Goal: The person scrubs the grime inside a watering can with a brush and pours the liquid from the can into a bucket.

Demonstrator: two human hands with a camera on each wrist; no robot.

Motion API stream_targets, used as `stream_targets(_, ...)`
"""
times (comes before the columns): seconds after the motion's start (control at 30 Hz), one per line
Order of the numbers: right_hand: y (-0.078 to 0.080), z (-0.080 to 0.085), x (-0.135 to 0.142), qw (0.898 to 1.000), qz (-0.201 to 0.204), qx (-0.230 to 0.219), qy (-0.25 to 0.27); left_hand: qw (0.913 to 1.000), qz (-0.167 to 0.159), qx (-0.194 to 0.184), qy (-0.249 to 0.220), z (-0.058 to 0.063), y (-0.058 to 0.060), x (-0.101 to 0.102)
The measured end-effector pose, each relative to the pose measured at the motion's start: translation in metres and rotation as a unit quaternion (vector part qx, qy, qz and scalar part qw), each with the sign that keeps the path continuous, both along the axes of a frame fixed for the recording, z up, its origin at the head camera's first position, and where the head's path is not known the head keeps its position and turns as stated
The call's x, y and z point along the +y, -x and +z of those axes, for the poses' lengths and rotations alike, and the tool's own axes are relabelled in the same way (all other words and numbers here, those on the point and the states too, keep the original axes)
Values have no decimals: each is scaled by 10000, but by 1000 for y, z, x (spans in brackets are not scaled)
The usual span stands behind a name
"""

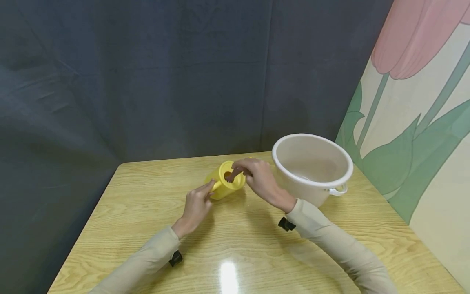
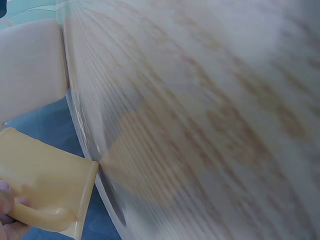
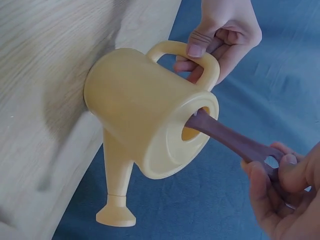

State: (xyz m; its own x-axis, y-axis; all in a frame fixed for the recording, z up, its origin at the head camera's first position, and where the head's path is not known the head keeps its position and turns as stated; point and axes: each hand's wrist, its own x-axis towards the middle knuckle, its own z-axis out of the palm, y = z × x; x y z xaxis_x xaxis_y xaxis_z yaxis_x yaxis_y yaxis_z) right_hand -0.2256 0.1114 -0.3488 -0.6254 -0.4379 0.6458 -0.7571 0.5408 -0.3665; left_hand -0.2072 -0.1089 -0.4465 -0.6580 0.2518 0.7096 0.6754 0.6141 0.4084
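Observation:
A yellow watering can [image 1: 223, 192] stands tilted over the table, its lower edge at the wood. My left hand [image 1: 196, 206] grips its handle, thumb on top in the right wrist view. My right hand [image 1: 261, 179] pinches the end of a brown brush [image 3: 232, 140], where the handle has a hole. The brush slants into the round opening in the can's top, and its head is mostly hidden inside; a few pale bristles show at the opening. The spout [image 3: 116, 200] with its flared rose points away from the left hand.
Close to the right hand stands a white bucket [image 1: 299, 188] with a side handle [image 1: 338, 190], on the wooden table [image 1: 154, 192]. A dark curtain [image 1: 183, 81] hangs behind the table's far edge. Along the right runs a wall [image 1: 437, 163] painted with tulips.

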Motion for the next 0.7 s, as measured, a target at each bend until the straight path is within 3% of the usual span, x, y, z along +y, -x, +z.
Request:
stream_targets(0.37,5,-6,0,9994,4,-28,-353,10000,2,73,25,2,1,1)
stream_targets(0.7,4,-3,-2,9994,40,-245,-234,10000,-15,55,20,1,0,0)
